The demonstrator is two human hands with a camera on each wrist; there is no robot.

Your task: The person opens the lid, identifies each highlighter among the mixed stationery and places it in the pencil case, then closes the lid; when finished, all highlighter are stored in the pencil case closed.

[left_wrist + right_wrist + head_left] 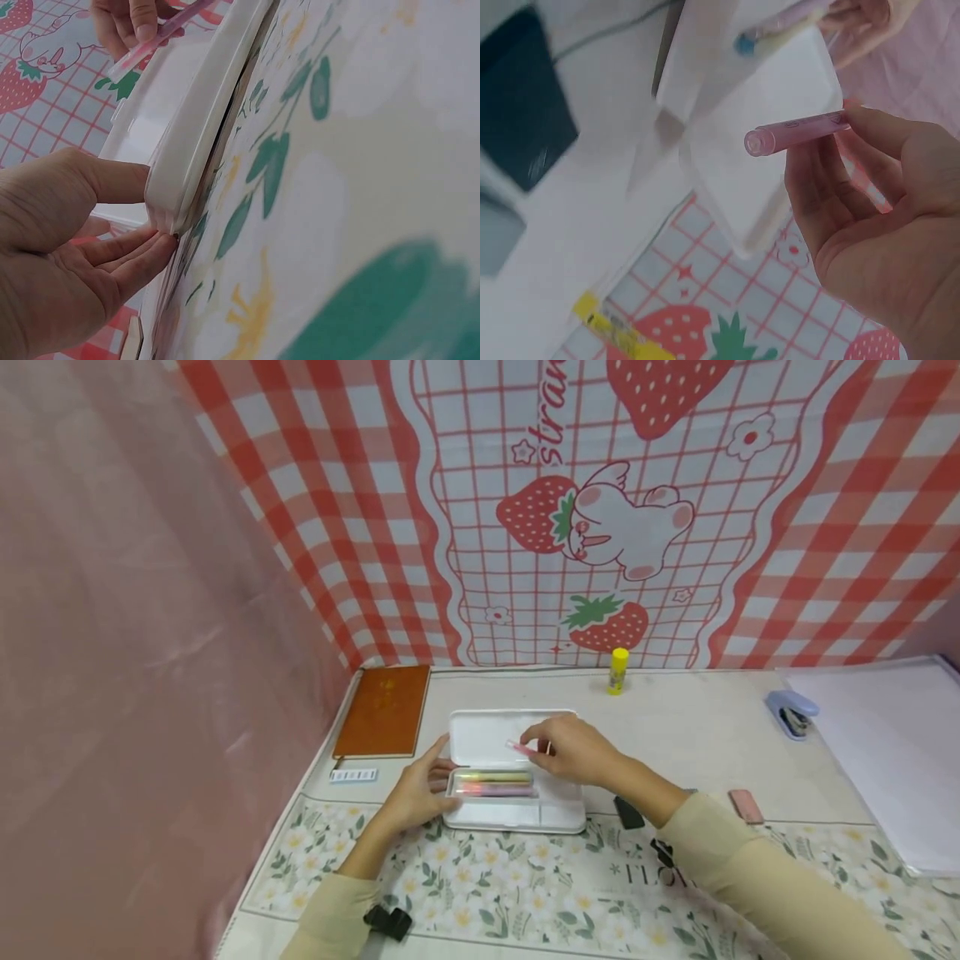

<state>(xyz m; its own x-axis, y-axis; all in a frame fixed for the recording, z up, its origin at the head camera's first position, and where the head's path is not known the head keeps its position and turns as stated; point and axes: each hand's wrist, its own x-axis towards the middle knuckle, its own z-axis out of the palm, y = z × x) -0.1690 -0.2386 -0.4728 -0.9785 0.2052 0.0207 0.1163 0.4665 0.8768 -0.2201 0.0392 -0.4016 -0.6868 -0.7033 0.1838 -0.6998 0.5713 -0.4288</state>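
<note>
A white pencil case (487, 816) lies with its lid (474, 737) folded back on the table. Several coloured pens (495, 783) lie side by side in its left compartment. My left hand (416, 787) holds the case at its left end; in the left wrist view the thumb and fingers pinch the rounded corner (169, 187). Over the lid, my right hand (576, 750) pinches a slim pink pen (799, 133) between thumb and fingers. One end of the pen points out free of the fingers in the right wrist view.
A brown notebook (386, 710) and a small white-and-blue strip (353, 775) lie at the left. A yellow glue stick (617, 672) stands at the back. To the right are a blue stapler (791, 713), a pink eraser-like block (746, 806), a dark object (628, 812) and white sheets (885, 752).
</note>
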